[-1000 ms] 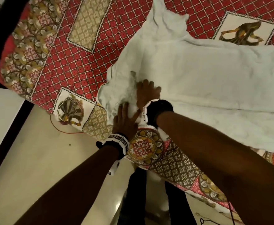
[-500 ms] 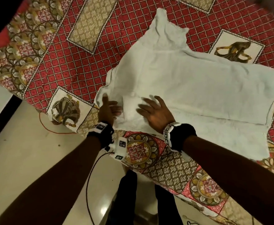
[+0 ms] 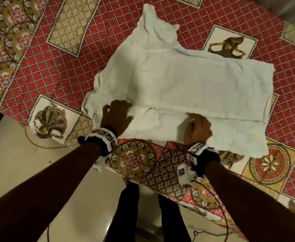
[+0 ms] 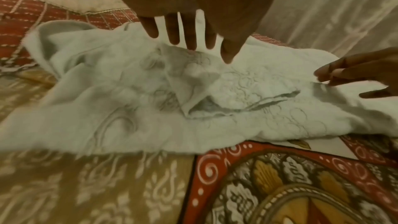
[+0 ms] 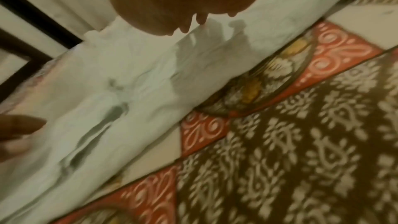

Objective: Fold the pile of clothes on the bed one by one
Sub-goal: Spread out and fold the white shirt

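On the left wrist view alone, garment (image 4: 215, 101) embroidery shows

garment: a pale, whitish-green cloth garment (image 3: 174, 84), thin and creased, faint embroidered curls on the near part
state: spread flat on the bed, near long edge folded over into a band
pose: long side across, a narrow flap pointing away from the person
place: the folded band lies under the left hand (image 3: 116, 117) and the right hand (image 3: 198, 129); the rest lies beyond both hands' fingertips
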